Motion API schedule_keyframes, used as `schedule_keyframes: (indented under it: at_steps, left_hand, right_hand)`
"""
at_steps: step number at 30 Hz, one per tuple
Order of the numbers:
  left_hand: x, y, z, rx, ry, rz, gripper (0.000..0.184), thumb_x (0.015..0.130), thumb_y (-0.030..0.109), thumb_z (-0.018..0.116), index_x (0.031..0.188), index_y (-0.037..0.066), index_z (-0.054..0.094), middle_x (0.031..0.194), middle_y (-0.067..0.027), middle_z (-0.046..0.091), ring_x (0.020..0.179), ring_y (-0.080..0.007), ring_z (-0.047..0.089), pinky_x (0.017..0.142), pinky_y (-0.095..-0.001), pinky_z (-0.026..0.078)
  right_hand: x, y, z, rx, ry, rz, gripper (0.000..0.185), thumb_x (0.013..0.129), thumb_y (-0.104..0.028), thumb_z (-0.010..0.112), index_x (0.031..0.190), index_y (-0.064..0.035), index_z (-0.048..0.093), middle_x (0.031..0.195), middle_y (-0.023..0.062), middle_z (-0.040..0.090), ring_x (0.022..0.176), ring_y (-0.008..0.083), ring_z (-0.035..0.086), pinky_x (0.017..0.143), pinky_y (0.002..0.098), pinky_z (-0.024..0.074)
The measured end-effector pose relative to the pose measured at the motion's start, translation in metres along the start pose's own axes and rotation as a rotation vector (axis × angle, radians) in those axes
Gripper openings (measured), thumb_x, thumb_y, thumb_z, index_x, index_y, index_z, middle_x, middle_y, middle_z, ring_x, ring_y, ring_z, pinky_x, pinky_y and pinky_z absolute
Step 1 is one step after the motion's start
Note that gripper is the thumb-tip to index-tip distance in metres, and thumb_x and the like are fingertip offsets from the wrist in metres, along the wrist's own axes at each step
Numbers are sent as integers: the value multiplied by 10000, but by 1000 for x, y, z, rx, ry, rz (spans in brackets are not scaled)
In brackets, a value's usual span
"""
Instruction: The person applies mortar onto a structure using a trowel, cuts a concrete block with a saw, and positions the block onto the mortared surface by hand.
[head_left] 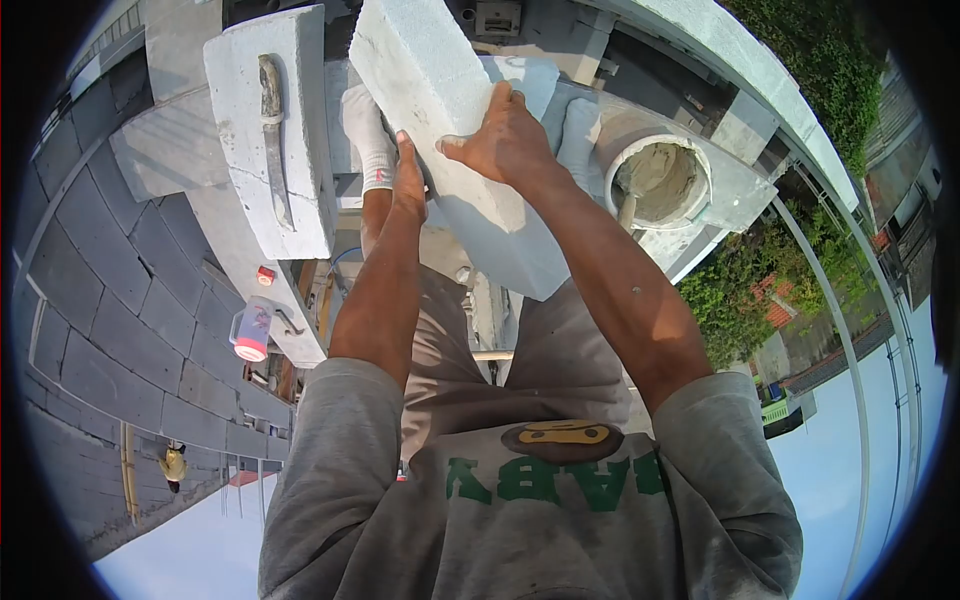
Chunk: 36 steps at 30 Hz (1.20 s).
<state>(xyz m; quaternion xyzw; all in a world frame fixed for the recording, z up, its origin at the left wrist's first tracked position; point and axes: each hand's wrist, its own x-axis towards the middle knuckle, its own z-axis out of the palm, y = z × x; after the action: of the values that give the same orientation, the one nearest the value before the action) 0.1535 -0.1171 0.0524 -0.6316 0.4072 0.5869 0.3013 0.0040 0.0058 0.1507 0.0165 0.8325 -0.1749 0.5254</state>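
A long, pale aerated concrete block point(440, 110) slants between my arms, above my socked feet and knees. My right hand point(503, 140) spans its upper face, thumb on the face and fingers at the right edge. Against the block's left side rests my left hand point(408, 178), thumb up, its other fingers partly hidden; it helps hold the block. On the left, a second pale block point(290, 130) carries a long, worn blade with a wrapped handle point(272, 140). To the right stands a bucket point(613, 172) of grey mortar point(657, 178), with a tool handle point(628, 212) leaning out of it.
A clear jug with a red-and-white base point(250, 330) and a small red item point(265, 275) sit at lower left. Grey wall blocks point(110, 270) fill the far left. A person in yellow point(174, 465) is far below. Trees point(715, 310) and rails lie to the right.
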Motion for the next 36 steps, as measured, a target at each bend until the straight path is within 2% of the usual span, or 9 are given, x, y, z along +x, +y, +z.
schedule_keyframes:
  at_steps: [5,8,13,17,20,22,26,28,36]
  left_hand:
    - [-33,16,-9,-50,-7,-100,816,891,768,316,1455,182,381,1424,-97,474,1270,-297,478,1003,-494,411]
    - [-76,33,1,-70,-14,-122,763,917,725,329,1423,161,415,1379,-102,517,1232,-305,517,993,-505,435]
    - [-100,25,0,-145,-90,-175,767,975,649,263,1421,43,414,1341,-112,556,1173,-274,574,986,-393,477]
    - [-93,-6,-2,-248,-143,-226,787,945,691,299,1369,51,473,1272,-124,595,1118,-291,600,911,-443,513]
    - [-98,-30,5,-321,-96,-201,844,928,713,311,1335,-5,484,1196,-146,628,1014,-285,652,824,-416,558]
    - [-127,-24,11,-430,-116,-219,850,925,716,315,1320,-14,497,1205,-138,625,1026,-264,646,855,-400,549]
    - [-145,-47,9,-451,-232,-203,834,882,786,280,1441,176,381,1404,-112,484,1305,-290,442,1079,-497,322]
    - [-128,-69,12,-480,-254,-232,883,856,814,295,1482,191,312,1459,-122,419,1347,-292,388,1106,-506,265]
    - [-154,-20,-4,-484,-465,-56,989,822,829,376,1509,129,245,1446,-145,423,1326,-287,404,1102,-456,279]
  right_hand:
    - [21,-41,-21,-122,-147,-82,1001,658,-567,702,1323,115,393,1287,224,507,1225,312,530,955,362,493]
    - [29,-61,-22,-251,-52,-130,935,675,-592,647,1322,66,496,1311,152,542,1195,306,568,955,358,491]
    - [18,-95,-52,-298,-266,9,927,677,-570,645,1336,63,491,1295,206,563,1222,301,558,979,355,473]
    - [10,-88,-46,-310,-244,98,948,654,-554,668,1344,70,480,1330,218,537,1225,296,555,979,356,472]
    - [-20,-93,-54,-362,-312,-18,1073,626,-513,715,1416,94,317,1353,216,507,1216,317,553,971,379,478]
    - [-31,-89,-52,-393,-316,-36,1086,612,-496,737,1406,91,285,1307,246,514,1186,348,564,951,399,491]
    - [-62,-84,-58,-446,-272,-111,1007,622,-491,757,1348,68,339,1186,278,560,1091,395,598,918,411,503]
    - [-81,-89,-72,-466,-258,-157,974,636,-486,764,1336,55,356,1163,287,567,1071,406,602,913,412,502]
    - [-129,-93,-112,-413,-30,-400,1033,607,-380,833,1384,33,291,1218,262,540,1100,392,594,928,416,493]
